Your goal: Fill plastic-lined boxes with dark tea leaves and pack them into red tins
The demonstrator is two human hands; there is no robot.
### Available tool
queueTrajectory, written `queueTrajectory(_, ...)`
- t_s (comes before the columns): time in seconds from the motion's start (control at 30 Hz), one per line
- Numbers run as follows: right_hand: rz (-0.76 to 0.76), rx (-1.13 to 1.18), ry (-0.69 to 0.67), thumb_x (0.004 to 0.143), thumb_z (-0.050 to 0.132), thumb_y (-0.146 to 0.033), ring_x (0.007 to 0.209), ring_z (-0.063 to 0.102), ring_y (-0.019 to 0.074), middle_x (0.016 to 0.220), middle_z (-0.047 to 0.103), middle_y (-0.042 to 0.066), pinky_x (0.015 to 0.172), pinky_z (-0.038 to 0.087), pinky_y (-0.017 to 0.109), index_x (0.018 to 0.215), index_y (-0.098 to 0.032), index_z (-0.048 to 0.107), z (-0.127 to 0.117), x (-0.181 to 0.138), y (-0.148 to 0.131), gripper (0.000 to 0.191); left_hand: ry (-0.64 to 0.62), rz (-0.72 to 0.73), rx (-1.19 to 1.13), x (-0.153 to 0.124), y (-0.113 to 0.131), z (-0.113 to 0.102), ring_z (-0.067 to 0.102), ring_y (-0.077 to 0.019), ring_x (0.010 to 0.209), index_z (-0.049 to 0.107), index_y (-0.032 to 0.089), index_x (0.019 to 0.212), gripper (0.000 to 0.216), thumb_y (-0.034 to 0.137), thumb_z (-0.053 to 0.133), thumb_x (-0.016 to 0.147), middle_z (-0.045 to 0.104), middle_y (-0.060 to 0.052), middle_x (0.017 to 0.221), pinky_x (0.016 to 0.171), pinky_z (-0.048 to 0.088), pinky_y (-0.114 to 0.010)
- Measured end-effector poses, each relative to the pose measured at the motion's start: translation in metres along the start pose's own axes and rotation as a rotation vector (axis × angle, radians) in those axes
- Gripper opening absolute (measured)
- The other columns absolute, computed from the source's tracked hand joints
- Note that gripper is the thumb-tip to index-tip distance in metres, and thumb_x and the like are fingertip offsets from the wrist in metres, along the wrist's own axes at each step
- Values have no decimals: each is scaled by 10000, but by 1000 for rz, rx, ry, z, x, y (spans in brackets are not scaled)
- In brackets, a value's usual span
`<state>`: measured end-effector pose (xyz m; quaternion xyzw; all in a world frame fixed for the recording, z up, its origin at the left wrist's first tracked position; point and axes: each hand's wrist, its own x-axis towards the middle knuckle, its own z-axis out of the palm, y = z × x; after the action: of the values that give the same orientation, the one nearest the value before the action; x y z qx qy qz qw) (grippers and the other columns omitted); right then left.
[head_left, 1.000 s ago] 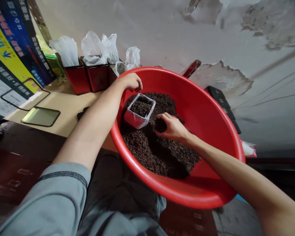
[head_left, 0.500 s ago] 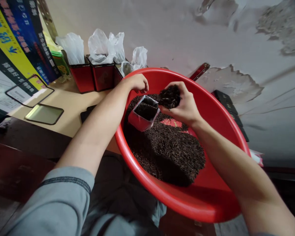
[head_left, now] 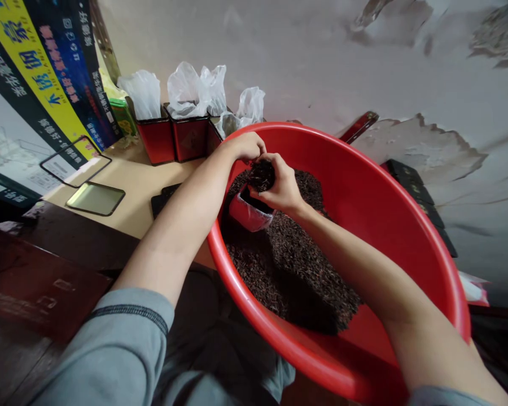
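Observation:
A big red plastic basin (head_left: 389,186) rests on my lap, tilted, holding a heap of dark loose tea leaves (head_left: 292,265). A small red box lined with a clear bag (head_left: 249,213) stands in the leaves at the basin's far left side. My left hand (head_left: 246,146) is closed on the liner's far edge, above the basin rim. My right hand (head_left: 277,183) is cupped around a handful of tea leaves directly over the box's mouth, hiding most of the opening.
On the tan table behind the basin stand three red boxes with clear bag liners (head_left: 182,121), a flat tin lid (head_left: 95,198) and a framed card (head_left: 74,163). Printed banners (head_left: 34,84) lean at left. Dark boxes (head_left: 415,192) lie to the right, beyond the basin.
My right hand scooped tea leaves from the heap, lifted them and has come over the small lined box. My left hand stayed on the liner's edge.

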<state>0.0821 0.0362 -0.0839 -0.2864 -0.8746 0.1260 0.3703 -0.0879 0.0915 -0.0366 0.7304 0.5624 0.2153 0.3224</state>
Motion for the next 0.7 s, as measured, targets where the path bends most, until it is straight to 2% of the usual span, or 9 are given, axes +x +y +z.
queueTrajectory(0.17,-12,32,78,683,747,-339,1033,652,275,1139,661,81,939,561,499,1207,-240,527,2,1,3,576,26,5,-12,2,-2,1,686,-161,826,828,144,982,347,20,621,732,767,-46,869,804,546,-247)
queueTrajectory(0.4,-5,112,173,686,791,-412,1036,650,264,1154,662,65,969,562,494,1234,-258,515,9,7,11,633,67,53,-25,2,-4,1,657,-143,701,808,115,866,247,12,624,738,706,-33,727,756,551,-267)
queueTrajectory(0.53,5,155,193,691,808,-436,1008,650,252,1120,663,47,952,561,481,1190,-265,522,6,2,10,600,47,32,-59,3,-4,2,672,-145,713,817,125,918,327,-13,612,705,730,-30,777,769,562,-267)
queueTrajectory(0.7,10,157,137,672,792,-424,987,650,253,1073,679,46,932,553,470,1112,-259,543,-4,-7,3,532,-6,6,-123,10,-8,4,725,-174,860,823,132,970,324,19,625,740,778,-82,926,837,561,-285)
